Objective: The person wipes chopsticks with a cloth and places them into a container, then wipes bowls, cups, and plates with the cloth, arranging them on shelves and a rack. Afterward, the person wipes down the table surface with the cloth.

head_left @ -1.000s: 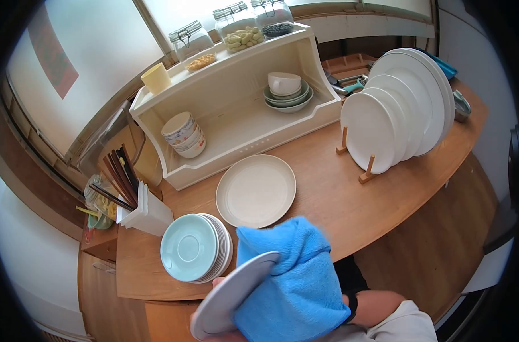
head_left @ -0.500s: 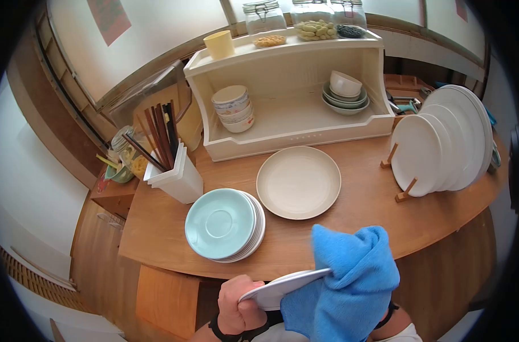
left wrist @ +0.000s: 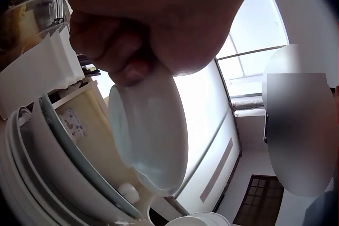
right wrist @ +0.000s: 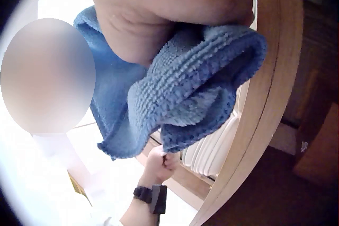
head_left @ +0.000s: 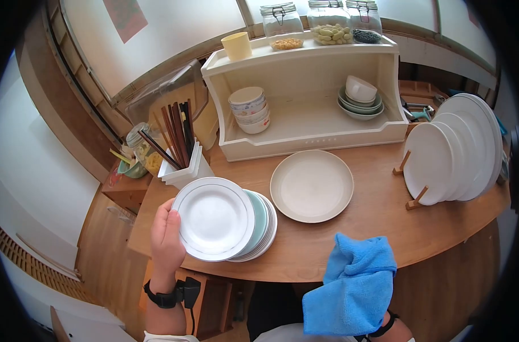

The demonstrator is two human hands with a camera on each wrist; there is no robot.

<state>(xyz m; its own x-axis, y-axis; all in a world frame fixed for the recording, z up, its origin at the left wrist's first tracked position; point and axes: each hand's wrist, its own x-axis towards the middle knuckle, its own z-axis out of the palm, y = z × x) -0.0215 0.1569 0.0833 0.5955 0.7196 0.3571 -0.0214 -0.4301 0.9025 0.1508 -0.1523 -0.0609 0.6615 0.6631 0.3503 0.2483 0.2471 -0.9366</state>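
Note:
My left hand (head_left: 167, 236) grips a small white plate (head_left: 214, 219) by its left rim, thumb on the upper face. The plate hangs over a stack of saucers, overlapping the pale blue top saucer (head_left: 259, 223) in the head view. From the left wrist, the white plate's underside (left wrist: 156, 130) shows tilted above the stacked dishes (left wrist: 63, 167). My right hand (right wrist: 169, 14) holds a bunched blue cloth (head_left: 353, 285) at the table's front edge. In the head view the cloth hides most of that hand.
A beige plate (head_left: 312, 187) lies mid-table. White plates (head_left: 429, 162) stand in a wooden rack at right. Behind is a cream shelf (head_left: 305, 139) with bowls (head_left: 251, 117) inside and glass jars (head_left: 282, 28) on top. A white chopstick holder (head_left: 188, 171) stands at left.
My left hand has carried the white plate away from the blue cloth, leftward and up over the saucer stack, turning its face upward. The cloth stays in my right hand near the front edge.

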